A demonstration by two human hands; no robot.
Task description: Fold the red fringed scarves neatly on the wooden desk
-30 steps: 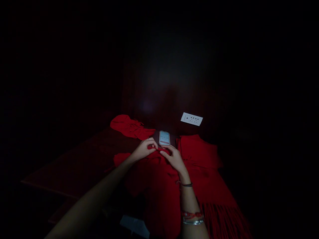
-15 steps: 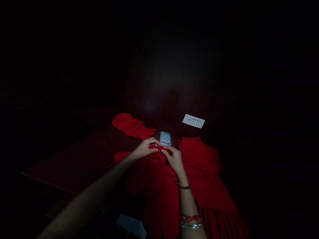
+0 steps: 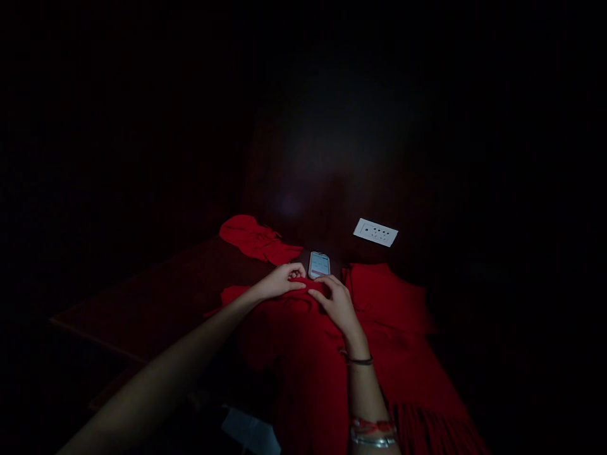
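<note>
Red cloth (image 3: 303,354) lies over the table's near edge and hangs down toward me. My left hand (image 3: 282,280) pinches a raised fold of it between thumb and curled fingers. Just to the right, my right hand (image 3: 336,299) has its thumb and fingers closed on the same fold. A phone (image 3: 319,265) with a lit screen lies just beyond my fingers. Bracelets circle my right wrist and forearm. What the fold covers is hidden.
A crumpled red cloth piece (image 3: 249,237) sits at the back left of the dark table (image 3: 142,309). On the right lies a folded red piece (image 3: 386,294) above fringed red fabric (image 3: 422,373). A white socket plate (image 3: 376,232) is on the back wall. Something pale (image 3: 251,430) shows low down.
The whole view has shifted slightly, so things sit a little further right. My left fingers have curled in more, and my right hand has moved slightly along the fold.
</note>
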